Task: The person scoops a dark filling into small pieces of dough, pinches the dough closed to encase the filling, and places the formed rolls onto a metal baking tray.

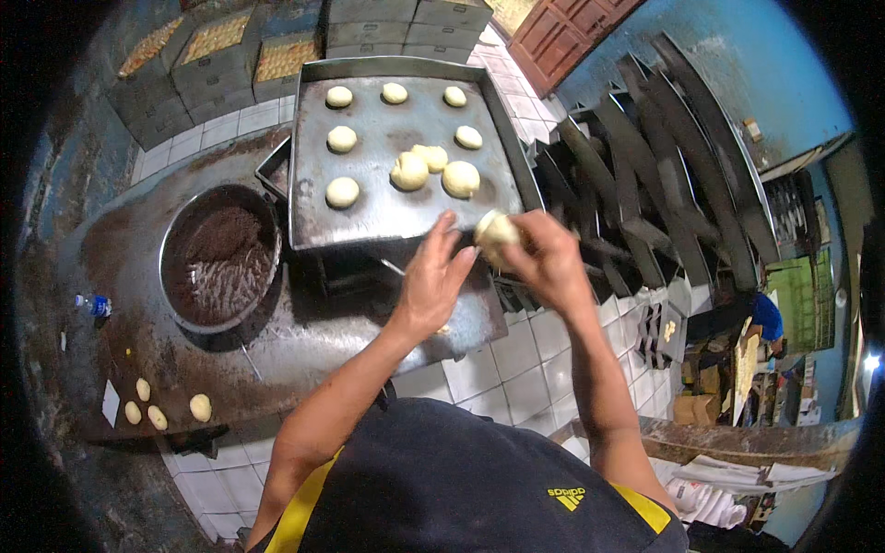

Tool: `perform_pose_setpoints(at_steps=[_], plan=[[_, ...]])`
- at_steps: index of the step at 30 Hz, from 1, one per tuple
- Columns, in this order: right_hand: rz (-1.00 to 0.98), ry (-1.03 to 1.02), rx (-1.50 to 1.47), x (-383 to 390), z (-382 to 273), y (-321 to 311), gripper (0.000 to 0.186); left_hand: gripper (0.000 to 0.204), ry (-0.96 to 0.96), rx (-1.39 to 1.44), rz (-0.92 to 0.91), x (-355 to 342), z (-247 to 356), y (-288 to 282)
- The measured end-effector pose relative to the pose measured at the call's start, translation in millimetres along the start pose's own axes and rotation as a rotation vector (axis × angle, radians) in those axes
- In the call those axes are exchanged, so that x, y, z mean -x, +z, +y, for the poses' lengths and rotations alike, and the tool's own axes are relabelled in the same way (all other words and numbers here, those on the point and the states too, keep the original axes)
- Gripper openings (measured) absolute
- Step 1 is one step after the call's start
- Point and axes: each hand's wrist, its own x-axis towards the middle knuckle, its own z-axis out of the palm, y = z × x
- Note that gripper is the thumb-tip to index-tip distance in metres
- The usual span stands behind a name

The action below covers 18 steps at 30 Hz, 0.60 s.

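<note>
One dough ball (498, 235) pinched in R hand (546, 256) at near R corner of tray (387, 219); L hand (433, 281) by tray's near edge, thumb & fingers apart. Bowl (267, 267) w/ dark crumbs L of tray. More dough balls (342, 192) on tray; metal boxes (369, 35) beyond.

Dough balls (342, 139) on tray (378, 219); bowl (210, 327) on tbl (309, 346), L of tray; btl (100, 305) L of bowl.

Yellow lettering (566, 492) and logo (572, 501) on black shirt (442, 484), blue bottle label (99, 305), unreadably small
</note>
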Motion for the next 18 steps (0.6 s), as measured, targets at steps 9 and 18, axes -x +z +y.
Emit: perform_pose_setpoints(at_steps=[9, 18], plan=[[0.245, 0.048, -0.251, 181.7, -41.5, 74.6, 0.031, 0.057, -0.174, -0.318, 0.142, 119.2, -32.6, 35.6], [0.019, 0.509, -1.339, 209.1, -95.4, 141.0, 0.035, 0.058, -0.24, -0.105, 0.278, 197.0, -8.3, -41.6]])
